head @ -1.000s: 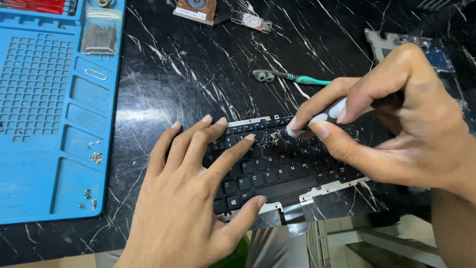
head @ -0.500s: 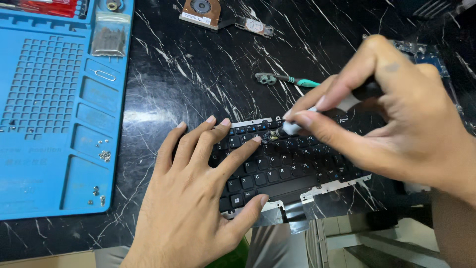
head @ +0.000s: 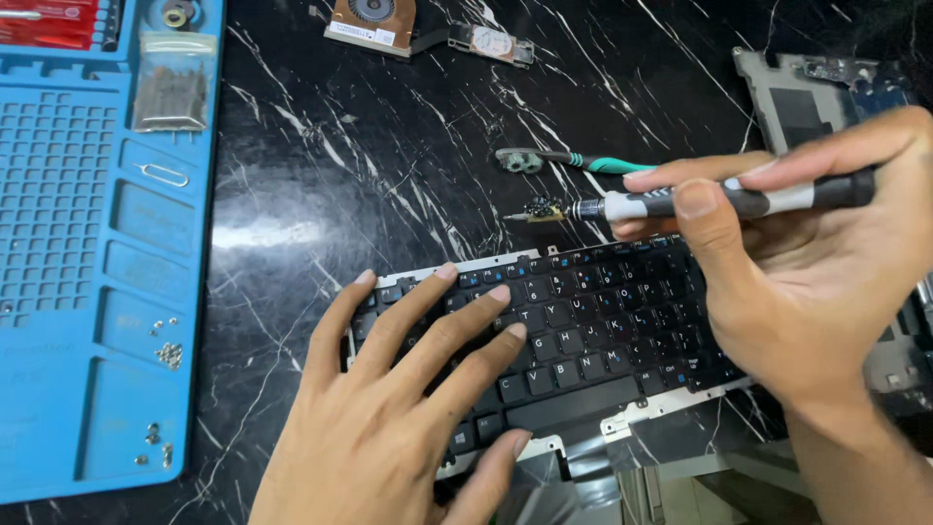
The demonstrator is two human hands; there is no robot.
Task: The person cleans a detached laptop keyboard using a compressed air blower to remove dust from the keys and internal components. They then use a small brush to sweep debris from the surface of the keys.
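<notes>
Head cam – clear screw bag (head: 175,94) top-left, blue mat (head: 58,292).

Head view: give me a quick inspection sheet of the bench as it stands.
Surface: black marble-pattern table.
Job's things: black keyboard lying flat; screwdriver with its tip off the keyboard's top edge.
Clutter: blue mat with loose screws; cooling fan; teal-handled tool; grey panel.
Hands: left hand flat on the keys; right hand grips the screwdriver.
Cables: nothing seen.
Surroundings: nothing seen.
</notes>
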